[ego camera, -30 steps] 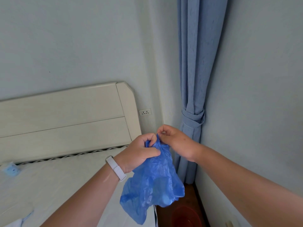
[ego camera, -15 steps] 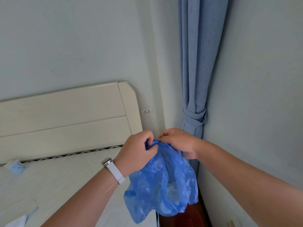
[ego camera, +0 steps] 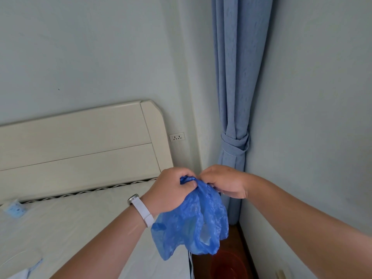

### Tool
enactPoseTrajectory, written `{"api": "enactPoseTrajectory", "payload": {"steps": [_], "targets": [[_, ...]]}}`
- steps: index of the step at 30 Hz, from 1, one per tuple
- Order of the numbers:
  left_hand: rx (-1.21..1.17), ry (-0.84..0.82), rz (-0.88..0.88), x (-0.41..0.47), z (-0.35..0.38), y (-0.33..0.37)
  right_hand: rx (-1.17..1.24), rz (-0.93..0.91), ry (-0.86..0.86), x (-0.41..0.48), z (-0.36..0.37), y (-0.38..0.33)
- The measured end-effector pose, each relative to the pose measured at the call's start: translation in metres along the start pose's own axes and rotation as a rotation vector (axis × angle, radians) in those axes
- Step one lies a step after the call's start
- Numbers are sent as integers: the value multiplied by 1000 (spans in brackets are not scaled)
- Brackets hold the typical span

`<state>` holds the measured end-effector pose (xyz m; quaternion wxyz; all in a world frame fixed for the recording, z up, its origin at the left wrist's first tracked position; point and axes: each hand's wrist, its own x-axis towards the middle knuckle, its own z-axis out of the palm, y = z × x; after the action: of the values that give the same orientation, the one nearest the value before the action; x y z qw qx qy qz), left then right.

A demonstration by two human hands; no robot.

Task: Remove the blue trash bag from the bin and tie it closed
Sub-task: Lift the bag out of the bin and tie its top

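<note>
The blue trash bag [ego camera: 193,220] hangs in mid-air, clear of the red bin [ego camera: 227,265] down at 5 o'clock on the floor. The left hand [ego camera: 171,190] and right hand [ego camera: 225,182] meet at its gathered top, fingers curled and pinching the twisted plastic. It looks thin, soft and nearly weightless, probably slippery. The best hold is judged to be the bunched neck, at the bag's 12 o'clock.

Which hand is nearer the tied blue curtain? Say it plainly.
Right. The right hand grips the blue bag just below the curtain; the left hand holds the bag farther out, toward the bed.
</note>
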<state>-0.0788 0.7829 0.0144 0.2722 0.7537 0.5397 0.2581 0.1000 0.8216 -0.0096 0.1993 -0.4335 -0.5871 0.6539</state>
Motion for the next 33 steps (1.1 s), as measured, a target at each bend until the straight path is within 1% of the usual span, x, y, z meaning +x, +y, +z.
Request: {"api": "enactPoseTrajectory", "payload": {"steps": [2, 4, 6, 7, 8, 10, 12, 14, 16, 19, 21, 25, 30, 33], "targets": [[-77, -49, -110, 3, 0, -1, -22, -31, 89, -3, 0, 0], [-220, -43, -214, 5, 1, -3, -77, -107, 280, -7, 0, 0], [-403, -1, -318, 6, 2, -4, -143, -242, 505, -13, 0, -1], [-478, 15, -356, 7, 2, -4, -144, -294, 554, -17, 0, -1], [-536, 26, -382, 7, 3, -3, -131, -305, 541, -21, -2, -1], [-611, 41, -404, 6, 5, -3, -130, -236, 400, -28, -2, -1], [-653, 52, -382, 5, 7, -5, -203, -152, 252, -33, 2, -1], [-626, 57, -321, 3, 11, -6, -269, -146, 199, -34, 9, 0], [-577, 58, -265, 1, 15, -7, -291, -202, 223, -30, 15, 0], [-660, 67, -245, -3, 17, -8, -254, -267, 324, -22, 17, 0], [-676, 54, -223, -3, 15, -12, -219, -293, 360, -17, 16, 1], [-535, 80, -145, -3, 15, -14, -199, -336, 373, -11, 13, 5], [-283, 217, -148, 2, 15, -16, -232, -316, 419, -6, 9, 6], [-186, 271, -152, 5, 11, -24, -170, -282, 466, -6, 1, 4]]}}
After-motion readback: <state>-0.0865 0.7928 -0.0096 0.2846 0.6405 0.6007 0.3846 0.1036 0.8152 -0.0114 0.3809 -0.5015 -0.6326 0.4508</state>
